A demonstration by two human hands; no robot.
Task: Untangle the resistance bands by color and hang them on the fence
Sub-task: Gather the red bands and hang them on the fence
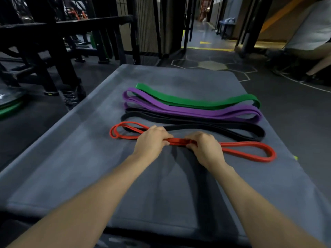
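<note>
Both forearms reach in from the near edge of the mat. Left hand and right hand sit close together at the mat's middle, fingers curled over and gripping the red band at its bunched centre. A short stretch of red shows between the two hands. Either side of the grip the red band spreads into loops lying flat on the mat: one toward the left edge, one toward the right edge.

Beyond the red band, three further bands lie in rows across the mat, each folded lengthwise. Black band lies next, its left end touching the red loop. Purple band lies just past the black, touching it. Green band lies farthest, against the purple, toward the far edge.

Off the mat's far left corner stands a dark metal rack. Floor beside the right edge is dark with pale hexagon lines.
</note>
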